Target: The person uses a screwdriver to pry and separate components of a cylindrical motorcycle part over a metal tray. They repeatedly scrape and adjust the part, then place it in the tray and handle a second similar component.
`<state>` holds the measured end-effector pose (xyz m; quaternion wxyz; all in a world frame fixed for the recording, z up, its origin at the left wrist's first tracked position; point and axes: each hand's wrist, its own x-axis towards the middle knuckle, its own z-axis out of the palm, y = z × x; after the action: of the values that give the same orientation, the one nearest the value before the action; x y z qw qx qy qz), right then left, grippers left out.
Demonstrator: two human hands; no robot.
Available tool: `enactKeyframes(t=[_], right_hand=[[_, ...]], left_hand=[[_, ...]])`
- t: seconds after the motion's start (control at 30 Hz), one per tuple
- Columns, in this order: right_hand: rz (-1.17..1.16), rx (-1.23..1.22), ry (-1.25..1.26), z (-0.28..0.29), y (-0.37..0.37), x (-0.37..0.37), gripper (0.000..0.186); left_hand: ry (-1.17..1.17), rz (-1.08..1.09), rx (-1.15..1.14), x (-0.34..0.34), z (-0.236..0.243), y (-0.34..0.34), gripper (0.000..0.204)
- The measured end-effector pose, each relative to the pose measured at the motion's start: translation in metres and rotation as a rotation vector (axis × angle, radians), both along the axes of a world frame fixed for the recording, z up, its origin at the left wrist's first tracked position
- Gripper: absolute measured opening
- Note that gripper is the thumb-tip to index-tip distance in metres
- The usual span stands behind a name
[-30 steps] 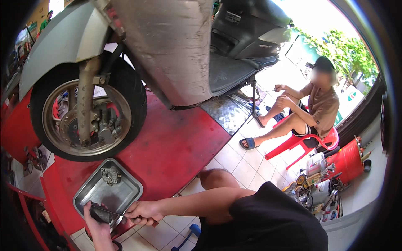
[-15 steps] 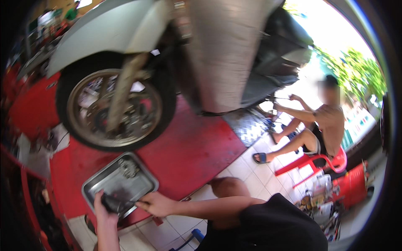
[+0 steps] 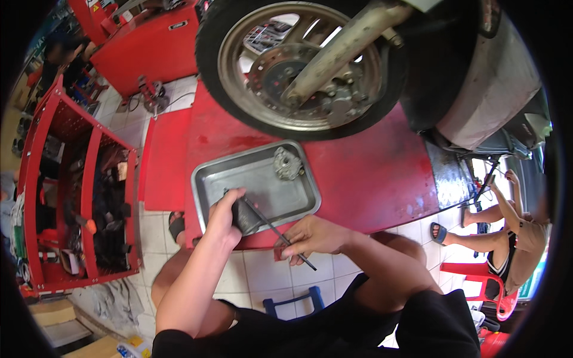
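Observation:
My left hand (image 3: 222, 219) is closed around a dark grey cylindrical part (image 3: 246, 218) over the near edge of a metal tray (image 3: 206, 169). In my right hand (image 3: 311, 237) a thin black rod (image 3: 270, 225) is pinched between the fingers. Its upper end reaches to the cylindrical part, and its other end sticks out below my hand. I cannot tell whether the rod enters the part or only crosses it. A cast metal part (image 3: 287, 163) lies at the far right corner inside the tray.
The tray sits on a red lift platform (image 3: 370, 179) beneath a motorbike's front wheel (image 3: 304, 125). To the left stands a red tool rack (image 3: 89, 197). A blue stool (image 3: 294, 303) is below my hands. Another person (image 3: 518, 232) sits on a red chair (image 3: 477, 275) at the right.
My view has swung left and down, bringing the red rack in. Both hands still hold the cylindrical part and the rod; more of the rod now shows.

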<state>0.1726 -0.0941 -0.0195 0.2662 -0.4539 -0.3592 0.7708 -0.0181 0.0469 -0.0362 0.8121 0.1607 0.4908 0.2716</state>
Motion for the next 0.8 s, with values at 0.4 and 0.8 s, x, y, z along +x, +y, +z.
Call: enactKeyframes(t=[0.4,0.8], right_hand=[[0.091,-0.087,0.026,0.006,0.004,-0.001,0.040],[-0.025,-0.121,0.357,0.007,-0.001,-0.005,0.047]], left_hand=[[0.031,-0.157,0.012,0.002,0.007,-0.002,0.034],[-0.035,-0.145,-0.055,0.003,0.005,-0.001,0.035]])
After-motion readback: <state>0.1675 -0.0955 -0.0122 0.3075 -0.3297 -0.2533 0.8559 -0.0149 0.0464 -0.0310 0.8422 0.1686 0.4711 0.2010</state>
